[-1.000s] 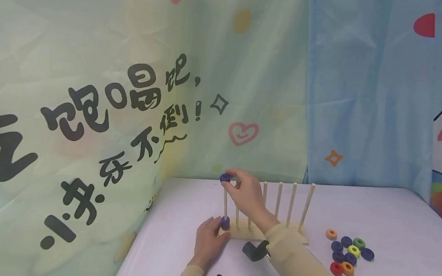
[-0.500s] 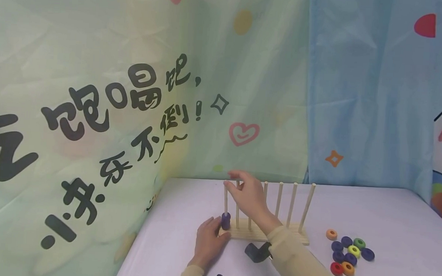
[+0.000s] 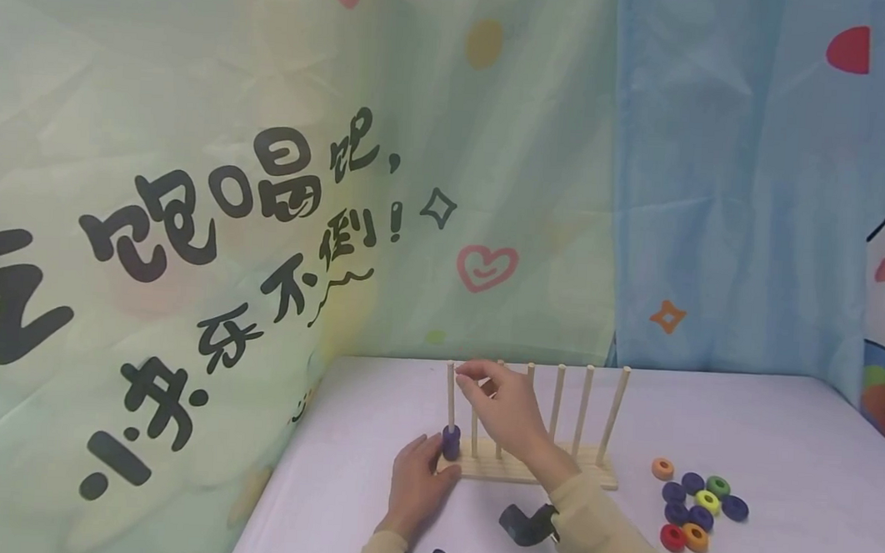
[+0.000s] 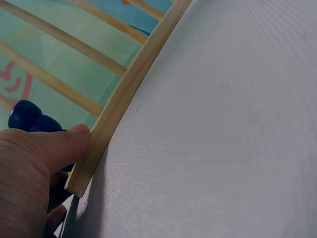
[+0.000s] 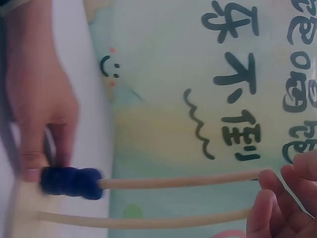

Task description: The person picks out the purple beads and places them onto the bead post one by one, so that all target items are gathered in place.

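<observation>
A wooden peg rack (image 3: 552, 474) with a row of upright dowels stands on the table. My left hand (image 3: 418, 482) grips the left end of its base; in the left wrist view the thumb (image 4: 69, 146) lies on the base's edge, with the fingers partly hidden behind. Dark blue beads (image 3: 450, 442) sit stacked at the foot of the leftmost dowel, close to that hand; the right wrist view shows the stack (image 5: 74, 183) too. Near the tops of the left dowels, my right hand (image 3: 509, 407) hovers with loosely bent fingers and nothing between them.
Right of the rack lies a loose group of beads: several dark blue ones (image 3: 735, 508), a red one (image 3: 672, 537), a green one (image 3: 718, 486), a yellow one (image 3: 707, 502) and orange ones (image 3: 662, 468). Printed curtains (image 3: 492, 187) hang behind and left of the white table (image 3: 794, 445).
A blue bead held at the top of the leftmost dowel was let go and dropped onto the stack. The right hand then moved slightly right and down. My left hand stayed put.
</observation>
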A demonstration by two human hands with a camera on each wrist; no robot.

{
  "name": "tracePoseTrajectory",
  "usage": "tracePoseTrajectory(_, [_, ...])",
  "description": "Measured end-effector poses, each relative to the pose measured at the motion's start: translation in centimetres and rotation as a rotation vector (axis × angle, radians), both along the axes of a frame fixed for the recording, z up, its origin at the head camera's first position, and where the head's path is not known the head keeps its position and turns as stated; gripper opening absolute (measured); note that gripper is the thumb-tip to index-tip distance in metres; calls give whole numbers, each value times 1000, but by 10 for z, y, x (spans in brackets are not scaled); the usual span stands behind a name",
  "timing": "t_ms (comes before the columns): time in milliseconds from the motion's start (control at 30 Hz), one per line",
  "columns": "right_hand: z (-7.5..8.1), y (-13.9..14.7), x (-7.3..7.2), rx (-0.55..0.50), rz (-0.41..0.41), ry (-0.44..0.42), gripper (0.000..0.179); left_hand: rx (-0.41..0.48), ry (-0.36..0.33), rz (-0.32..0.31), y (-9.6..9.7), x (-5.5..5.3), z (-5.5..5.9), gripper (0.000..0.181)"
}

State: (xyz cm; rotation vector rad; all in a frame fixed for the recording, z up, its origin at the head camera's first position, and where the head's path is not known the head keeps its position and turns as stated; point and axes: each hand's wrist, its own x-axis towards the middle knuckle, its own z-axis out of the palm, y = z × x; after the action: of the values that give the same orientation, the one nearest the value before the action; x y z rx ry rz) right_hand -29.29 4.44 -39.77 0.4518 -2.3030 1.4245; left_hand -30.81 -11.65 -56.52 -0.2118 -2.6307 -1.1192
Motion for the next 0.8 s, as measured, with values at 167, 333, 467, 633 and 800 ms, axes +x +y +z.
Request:
tracePoseTrajectory(167, [-21,8,1,17,-8,-49,13,-5,9,-4,0,0,0,57])
tracePoseTrajectory(333, [-36,21,2,39,-38,-47,14,-13,31,-9,1,-2,-1,57])
tracePoseTrajectory(467, [-46,30,4,38,-65,-50,12,-21,41,-9,1,-3,-2,57])
tracePoseTrajectory(633, [-62,36,12,9,-99,-75,10,-19,44,-14,1,-2,-2,57])
tracePoseTrajectory(800, [-79,39,18,-13,-97,-131,12,-28,52,-9,0,0,-1,57])
